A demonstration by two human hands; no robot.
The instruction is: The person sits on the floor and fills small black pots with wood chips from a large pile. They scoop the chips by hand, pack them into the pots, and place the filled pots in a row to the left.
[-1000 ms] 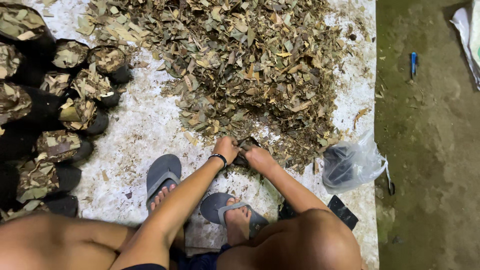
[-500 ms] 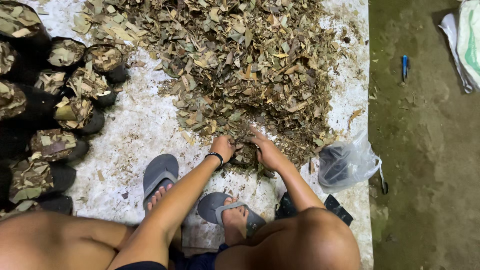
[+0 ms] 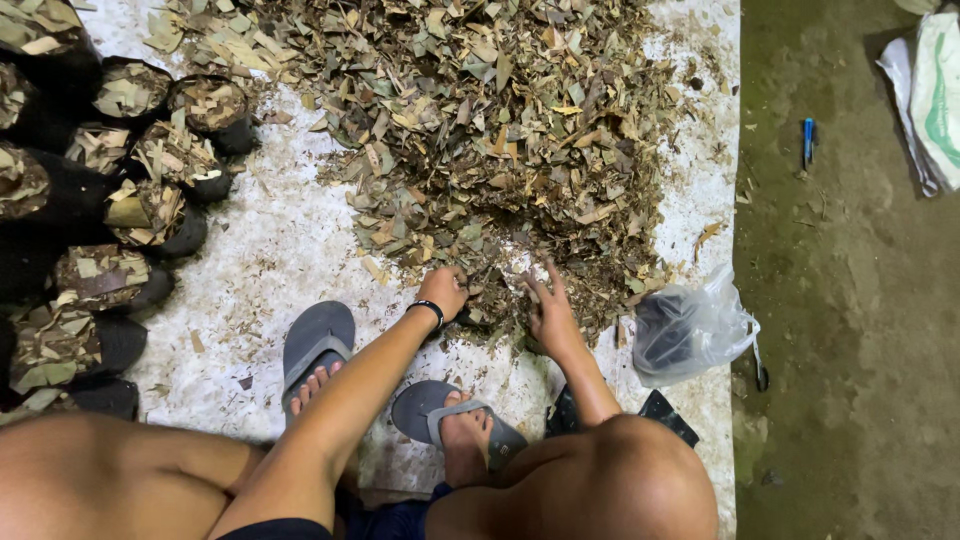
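Note:
A big pile of dried, shredded leaves (image 3: 490, 130) covers a white sheet (image 3: 270, 260). At the pile's near edge my left hand (image 3: 443, 292), with a black band on its wrist, is curled on the rim of a small dark bag (image 3: 470, 318) that is mostly buried in leaves. My right hand (image 3: 550, 312) lies just to the right of it on the leaves, fingers spread and holding nothing. My feet in grey sandals (image 3: 318, 345) rest on the sheet below the hands.
Several black bags stuffed with leaves (image 3: 120, 210) stand in rows at the left. A clear plastic bag with dark contents (image 3: 690, 325) lies at the right edge of the sheet. Beyond it is bare ground with a blue pen (image 3: 808, 140) and a white sack (image 3: 930, 90).
My hands were close together at the pile's edge. The right hand has moved away to the right and spread its fingers. The left hand stays curled in place.

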